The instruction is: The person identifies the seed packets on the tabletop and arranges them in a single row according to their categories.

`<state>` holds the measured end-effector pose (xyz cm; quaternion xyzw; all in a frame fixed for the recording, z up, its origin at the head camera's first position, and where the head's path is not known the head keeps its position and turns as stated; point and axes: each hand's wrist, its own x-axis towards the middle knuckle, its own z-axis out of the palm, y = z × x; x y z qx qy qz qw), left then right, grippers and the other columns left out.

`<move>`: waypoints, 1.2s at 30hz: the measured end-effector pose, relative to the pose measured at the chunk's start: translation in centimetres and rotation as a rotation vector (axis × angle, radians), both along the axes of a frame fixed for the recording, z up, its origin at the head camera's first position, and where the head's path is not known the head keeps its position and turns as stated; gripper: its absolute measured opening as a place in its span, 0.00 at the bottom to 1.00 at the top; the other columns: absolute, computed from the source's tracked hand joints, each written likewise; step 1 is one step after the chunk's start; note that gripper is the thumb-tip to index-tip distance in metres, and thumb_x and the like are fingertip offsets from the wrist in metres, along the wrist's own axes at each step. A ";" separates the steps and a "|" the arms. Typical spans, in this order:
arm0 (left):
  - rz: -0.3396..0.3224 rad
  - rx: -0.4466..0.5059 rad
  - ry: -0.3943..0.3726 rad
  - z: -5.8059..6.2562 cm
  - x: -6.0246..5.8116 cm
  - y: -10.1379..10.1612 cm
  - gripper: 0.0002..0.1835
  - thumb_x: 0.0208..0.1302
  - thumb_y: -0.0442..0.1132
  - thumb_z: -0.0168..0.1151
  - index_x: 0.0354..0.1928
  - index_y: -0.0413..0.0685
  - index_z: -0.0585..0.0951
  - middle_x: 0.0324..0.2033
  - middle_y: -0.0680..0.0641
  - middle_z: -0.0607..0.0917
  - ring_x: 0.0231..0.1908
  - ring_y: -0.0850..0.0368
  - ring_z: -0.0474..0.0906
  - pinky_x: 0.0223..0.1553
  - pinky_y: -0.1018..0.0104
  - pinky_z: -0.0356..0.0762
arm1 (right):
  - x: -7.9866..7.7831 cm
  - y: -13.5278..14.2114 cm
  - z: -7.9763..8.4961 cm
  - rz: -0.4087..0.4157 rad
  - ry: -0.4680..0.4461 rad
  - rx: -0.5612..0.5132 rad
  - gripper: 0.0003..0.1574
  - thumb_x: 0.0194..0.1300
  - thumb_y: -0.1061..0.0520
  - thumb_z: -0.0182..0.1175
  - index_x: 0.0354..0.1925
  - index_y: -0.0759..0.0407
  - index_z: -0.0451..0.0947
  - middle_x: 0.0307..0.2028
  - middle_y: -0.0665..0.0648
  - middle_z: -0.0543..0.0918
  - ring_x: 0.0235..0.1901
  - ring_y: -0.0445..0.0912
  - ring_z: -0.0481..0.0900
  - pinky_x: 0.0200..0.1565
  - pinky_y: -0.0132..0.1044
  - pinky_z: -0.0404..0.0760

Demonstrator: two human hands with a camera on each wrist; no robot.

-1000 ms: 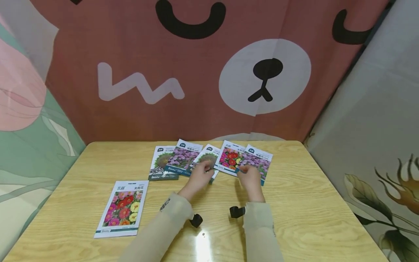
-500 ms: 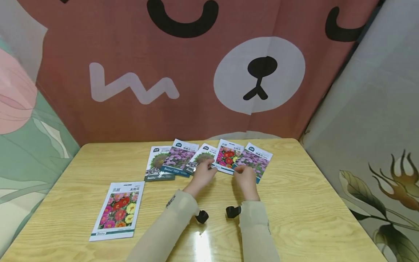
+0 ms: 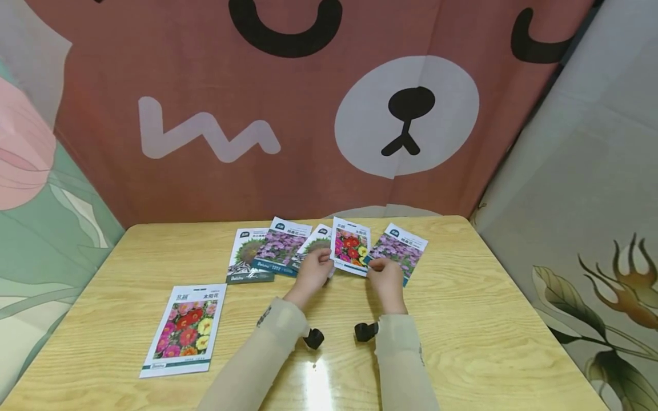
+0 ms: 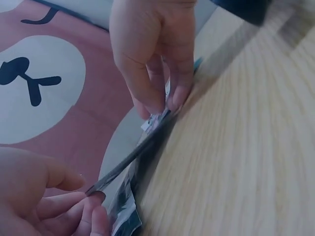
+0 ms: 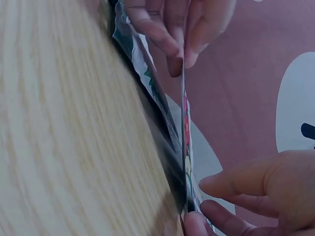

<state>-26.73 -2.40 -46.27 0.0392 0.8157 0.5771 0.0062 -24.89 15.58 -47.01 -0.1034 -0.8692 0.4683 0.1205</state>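
Flower packets [image 3: 352, 245] lie on or just above the desk [image 3: 488, 319], closed to view, so their contents cannot be told. At near left, a flat red packet [image 3: 185, 331] lies alone. Farther off, a white-topped spiky packet [image 3: 247, 251], a left purple packet [image 3: 280, 246] and a second spiky packet [image 3: 315, 238] overlap; next comes the held red packet [image 3: 350, 251], then a right purple packet [image 3: 398, 248]. Both forearms stretch toward the far side. The left hand [image 3: 312, 271] pinches the held red packet's left edge; the right hand [image 3: 386, 282] has its grip on the near right corner. Fingers cover parts of the second spiky and right purple packets; the wrist views show the held one nearly edge-on, its print unreadable.
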 end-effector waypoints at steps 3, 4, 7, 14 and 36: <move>0.024 -0.024 0.026 -0.2 0.0 -0.3 0.16 0.70 0.31 0.59 0.56 0.31 0.81 0.48 0.35 0.85 0.51 0.41 0.83 0.54 0.53 0.82 | 0.0 0.0 0.0 -0.007 -0.004 -0.019 0.12 0.56 0.71 0.61 0.40 0.71 0.85 0.36 0.67 0.86 0.40 0.60 0.83 0.43 0.52 0.82; 0.032 -0.026 0.028 -0.3 0.0 -0.4 0.15 0.70 0.31 0.60 0.56 0.32 0.81 0.47 0.36 0.86 0.49 0.42 0.84 0.51 0.54 0.83 | 0.0 0.0 0.1 -0.008 -0.011 -0.025 0.12 0.56 0.70 0.61 0.40 0.71 0.85 0.36 0.66 0.86 0.40 0.60 0.83 0.43 0.51 0.82; 0.053 0.003 0.014 -0.4 0.1 -0.7 0.13 0.69 0.30 0.60 0.53 0.34 0.82 0.42 0.38 0.86 0.38 0.47 0.86 0.42 0.58 0.85 | 0.0 0.0 0.2 -0.007 -0.041 -0.043 0.11 0.57 0.68 0.62 0.41 0.70 0.84 0.37 0.66 0.86 0.40 0.59 0.82 0.42 0.48 0.81; 0.059 0.129 -0.046 -0.6 0.3 -1.4 0.13 0.68 0.26 0.57 0.53 0.32 0.80 0.38 0.38 0.83 0.31 0.52 0.85 0.37 0.62 0.87 | 0.1 0.0 0.7 0.024 -0.123 -0.138 0.11 0.63 0.65 0.64 0.44 0.69 0.84 0.40 0.66 0.86 0.33 0.51 0.84 0.33 0.36 0.79; -0.010 0.080 -0.027 -0.2 2.6 -4.8 0.16 0.65 0.25 0.61 0.55 0.32 0.79 0.39 0.39 0.83 0.35 0.52 0.85 0.40 0.60 0.87 | -0.2 -0.5 1.3 0.083 -0.171 -0.395 0.21 0.66 0.67 0.62 0.57 0.70 0.79 0.43 0.66 0.86 0.26 0.42 0.80 0.31 0.33 0.83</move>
